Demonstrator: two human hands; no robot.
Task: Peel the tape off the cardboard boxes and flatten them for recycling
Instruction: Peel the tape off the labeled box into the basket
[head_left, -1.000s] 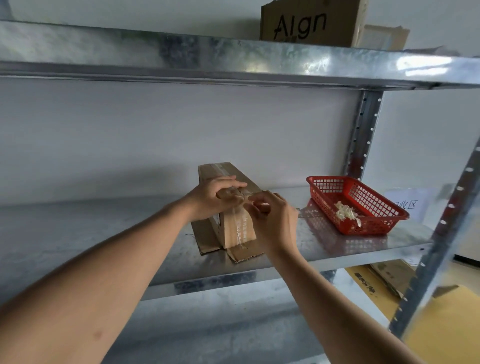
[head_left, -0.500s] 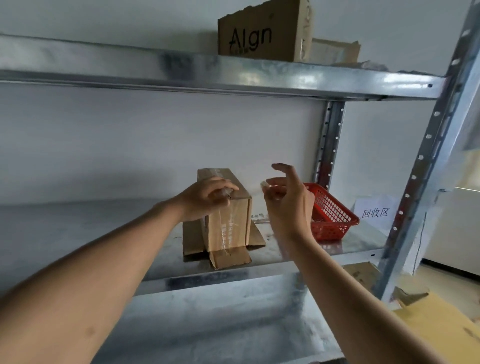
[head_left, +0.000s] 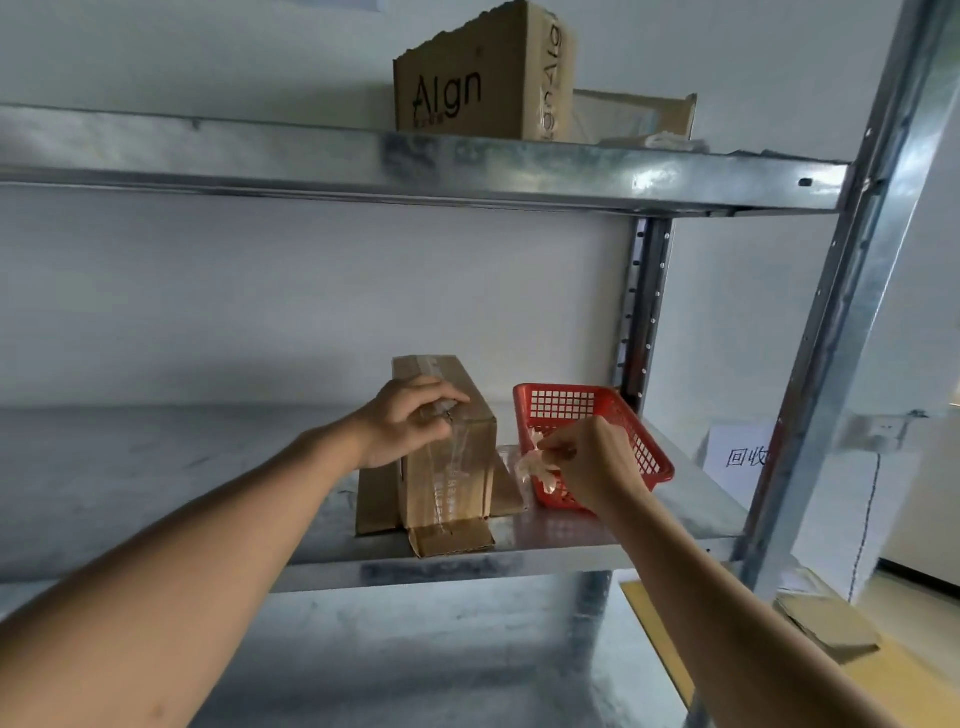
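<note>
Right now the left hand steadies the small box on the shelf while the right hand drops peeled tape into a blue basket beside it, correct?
Nearly. The basket is red, not blue, as the head view shows. The rest holds: the left hand steadies the small box on the shelf, and the right hand holds crumpled peeled tape at the basket beside it.

The brown cardboard box on the top shelf reads "Algn" on its front — and again sideways on its right face. A white paper sign shows "回收", cut off.
</note>
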